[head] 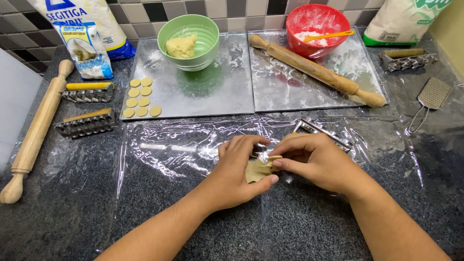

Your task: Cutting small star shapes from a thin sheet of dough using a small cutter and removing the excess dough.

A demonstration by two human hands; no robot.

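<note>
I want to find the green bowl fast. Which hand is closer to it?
Left. The left hand lies below the green bowl, almost straight under it. The right hand is further off to the right, nearer the metal cutter.

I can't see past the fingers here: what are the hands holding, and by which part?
Both the left hand and right hand pinch a thin scrap of dough by its edges.

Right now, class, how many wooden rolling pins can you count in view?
2. One rolling pin lies on the dark counter at far left; the other rolling pin lies diagonally across the right metal tray, beside the red bowl.
</note>
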